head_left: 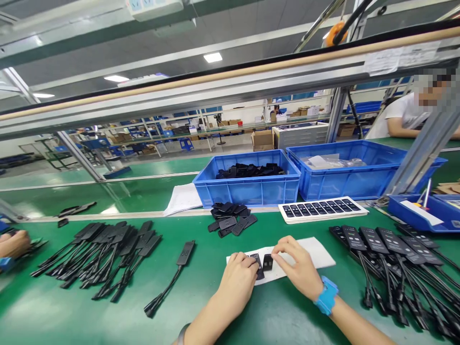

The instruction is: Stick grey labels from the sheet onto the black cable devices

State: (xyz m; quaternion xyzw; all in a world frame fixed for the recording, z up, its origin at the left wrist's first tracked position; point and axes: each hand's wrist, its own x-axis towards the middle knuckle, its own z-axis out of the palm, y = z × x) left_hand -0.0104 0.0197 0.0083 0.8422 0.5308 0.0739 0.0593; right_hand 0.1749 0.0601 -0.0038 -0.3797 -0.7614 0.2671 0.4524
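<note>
My left hand [237,275] has its fingers closed over a small flat black plastic cover [259,272], which rests on a white pad [318,251]. My right hand [299,268] pinches the edge of a small black label [268,262] between thumb and forefinger, beside that cover. Whether label and cover touch, I cannot tell. A loose pile of black plastic covers [233,221] lies behind the pad. A sheet of printed black labels [319,209] is to the back right. Left of my hands lies a single black cabled box [186,254].
Many black cabled units [108,239] are fanned out at left, and labelled ones [390,242] at right. Along the back stand a blue bin of black parts [247,189] and a second blue bin [345,182]. Another person's hand [14,244] is at the left edge.
</note>
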